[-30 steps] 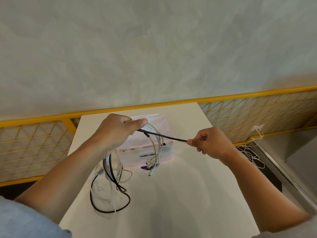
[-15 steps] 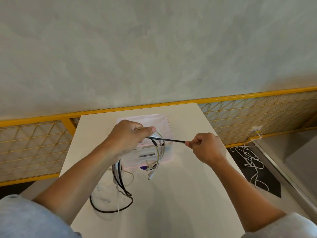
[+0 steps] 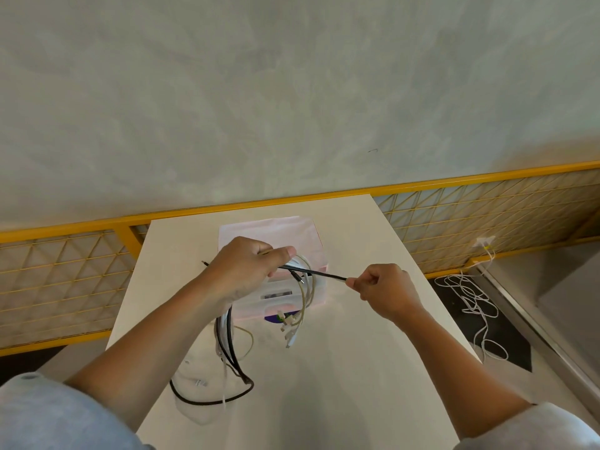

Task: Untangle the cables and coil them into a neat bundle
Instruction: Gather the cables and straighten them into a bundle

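Black cable (image 3: 319, 274) shorter now between left fingers' (image 3: 282, 254) bundle (image 3: 227, 334) grip and right fingers' (image 3: 361, 282) pinch.

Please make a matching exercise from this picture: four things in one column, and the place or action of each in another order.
1 left hand
2 right hand
3 pink box
4 loose white cable

A lies on the floor
B pinches the black cable
C stands on the table
D holds a bunch of cables

Pairs: 1-D, 2-B, 3-C, 4-A
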Demonstrator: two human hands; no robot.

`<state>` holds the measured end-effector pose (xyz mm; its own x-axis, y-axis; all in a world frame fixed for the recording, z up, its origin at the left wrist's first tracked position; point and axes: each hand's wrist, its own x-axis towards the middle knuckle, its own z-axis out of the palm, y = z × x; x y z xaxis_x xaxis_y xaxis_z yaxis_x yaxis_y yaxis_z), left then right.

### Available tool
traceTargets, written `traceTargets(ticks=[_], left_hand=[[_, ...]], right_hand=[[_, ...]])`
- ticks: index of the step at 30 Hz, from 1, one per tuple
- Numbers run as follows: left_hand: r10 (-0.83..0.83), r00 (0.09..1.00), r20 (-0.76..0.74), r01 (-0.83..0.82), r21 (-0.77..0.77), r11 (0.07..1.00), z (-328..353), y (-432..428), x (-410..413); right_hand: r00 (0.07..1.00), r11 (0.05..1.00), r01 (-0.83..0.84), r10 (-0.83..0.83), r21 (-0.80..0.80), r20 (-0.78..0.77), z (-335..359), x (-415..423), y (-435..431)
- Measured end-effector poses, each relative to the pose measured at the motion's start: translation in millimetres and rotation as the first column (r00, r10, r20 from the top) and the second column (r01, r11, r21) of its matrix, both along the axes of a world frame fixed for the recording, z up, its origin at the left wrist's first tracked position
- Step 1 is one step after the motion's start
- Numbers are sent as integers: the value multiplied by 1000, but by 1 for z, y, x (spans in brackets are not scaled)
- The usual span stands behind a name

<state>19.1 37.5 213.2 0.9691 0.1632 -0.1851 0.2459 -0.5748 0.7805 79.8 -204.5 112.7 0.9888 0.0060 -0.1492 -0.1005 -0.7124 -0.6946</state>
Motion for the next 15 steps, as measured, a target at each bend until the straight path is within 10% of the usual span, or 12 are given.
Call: traceTargets(ticks=[7, 15], left_hand=[[-131, 976, -175, 87, -239, 967, 1, 5, 0], [-274, 947, -166, 255, -128, 958, -2, -18, 2]], right_hand=[[961, 974, -227, 226, 16, -156, -4, -4, -12], [855, 833, -506, 519, 223, -1, 62, -15, 13]])
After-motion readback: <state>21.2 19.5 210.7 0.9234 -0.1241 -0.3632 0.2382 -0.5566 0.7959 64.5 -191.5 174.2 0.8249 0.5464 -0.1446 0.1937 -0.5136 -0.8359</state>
